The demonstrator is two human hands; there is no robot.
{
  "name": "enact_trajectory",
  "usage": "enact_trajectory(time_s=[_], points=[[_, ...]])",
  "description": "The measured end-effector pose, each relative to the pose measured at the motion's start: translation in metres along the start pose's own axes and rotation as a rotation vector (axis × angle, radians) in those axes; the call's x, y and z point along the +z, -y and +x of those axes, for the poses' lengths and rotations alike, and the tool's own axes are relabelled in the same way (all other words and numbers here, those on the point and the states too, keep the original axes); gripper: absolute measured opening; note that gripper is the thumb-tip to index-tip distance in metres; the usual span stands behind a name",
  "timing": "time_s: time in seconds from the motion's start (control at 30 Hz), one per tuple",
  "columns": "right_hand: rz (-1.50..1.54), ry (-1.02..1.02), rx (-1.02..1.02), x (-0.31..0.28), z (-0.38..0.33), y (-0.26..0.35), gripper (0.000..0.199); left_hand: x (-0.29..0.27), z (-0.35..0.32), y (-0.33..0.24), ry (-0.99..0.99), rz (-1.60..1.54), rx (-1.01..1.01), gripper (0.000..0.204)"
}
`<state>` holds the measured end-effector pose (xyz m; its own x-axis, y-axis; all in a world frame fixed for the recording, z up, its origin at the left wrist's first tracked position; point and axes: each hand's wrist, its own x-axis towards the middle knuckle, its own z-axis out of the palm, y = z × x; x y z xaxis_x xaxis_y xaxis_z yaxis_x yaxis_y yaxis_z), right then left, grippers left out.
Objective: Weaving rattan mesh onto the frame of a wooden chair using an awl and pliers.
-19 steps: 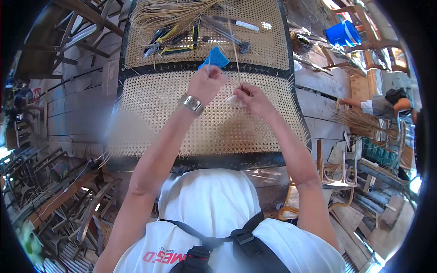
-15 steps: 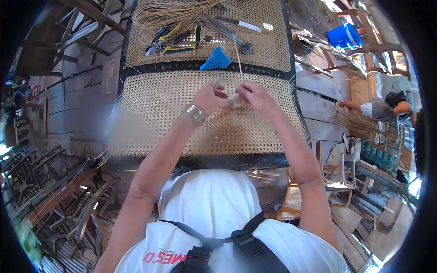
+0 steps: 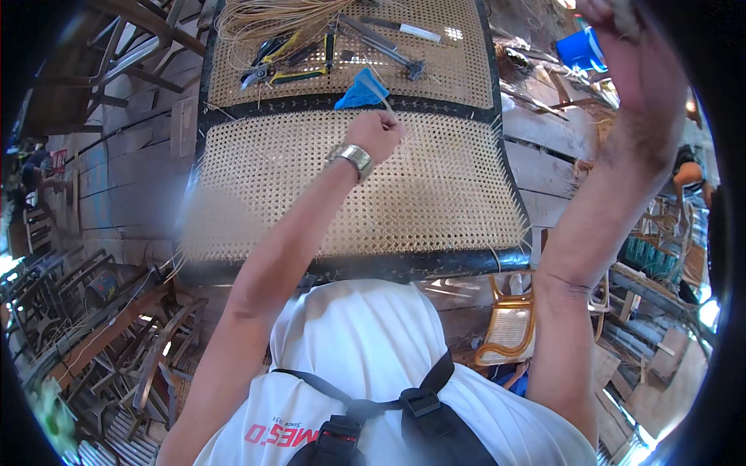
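My left hand (image 3: pixel 377 133), with a watch at its wrist, is closed over the woven cane panel (image 3: pixel 311 179). A thin pale cane strand (image 3: pixel 385 99) sticks up from its fingers toward a blue cloth (image 3: pixel 363 91), which lies on the panel's black cross-rail (image 3: pixel 268 107). My right hand (image 3: pixel 625 58) is raised high at the upper right, away from the panel. Blur and the picture's edge hide its fingers, so I cannot tell what they hold.
Beyond the cloth lie pliers (image 3: pixel 299 76), a hammer (image 3: pixel 408 66), a white-and-dark knife (image 3: pixel 420 32) and a coil of cane (image 3: pixel 284 27). A blue bucket (image 3: pixel 579 51) stands at the right. Wooden frames (image 3: pixel 116 334) crowd the left; a cane-seated chair (image 3: pixel 505 334) stands near my right arm.
My right hand has left the left hand and swung up to the far right. My left hand has moved slightly up toward the cloth. The view has shifted a little.
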<state>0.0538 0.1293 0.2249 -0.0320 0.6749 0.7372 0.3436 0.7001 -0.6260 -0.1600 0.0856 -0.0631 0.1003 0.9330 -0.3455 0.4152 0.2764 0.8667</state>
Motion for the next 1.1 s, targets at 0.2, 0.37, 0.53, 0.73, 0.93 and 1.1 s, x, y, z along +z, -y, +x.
enact_trajectory(time_s=[0.2,0.37,0.53,0.73,0.93,1.1], points=[[0.113,0.768,0.854,0.018,-0.140,-0.079,0.032,-0.078,0.009,-0.037,-0.223,-0.200,-0.021,0.019],[0.263,1.033,1.003,0.060,-0.242,-0.121,0.027,-0.098,-0.001,-0.056,-0.147,-0.234,0.240,0.015],[0.184,1.088,0.710,0.078,-0.237,-0.127,0.015,-0.097,-0.052,-0.092,-0.004,-0.079,0.526,0.019],[0.314,0.816,0.948,0.107,-0.187,-0.114,0.012,-0.108,-0.037,-0.041,-0.112,-0.296,0.216,0.024],[0.487,0.556,0.516,0.170,-0.041,-0.083,0.014,-0.033,-0.032,-0.008,0.104,-0.153,0.014,0.033],[0.477,0.438,0.646,0.143,-0.060,-0.130,0.022,-0.050,0.004,0.011,0.103,-0.022,-0.190,0.025]])
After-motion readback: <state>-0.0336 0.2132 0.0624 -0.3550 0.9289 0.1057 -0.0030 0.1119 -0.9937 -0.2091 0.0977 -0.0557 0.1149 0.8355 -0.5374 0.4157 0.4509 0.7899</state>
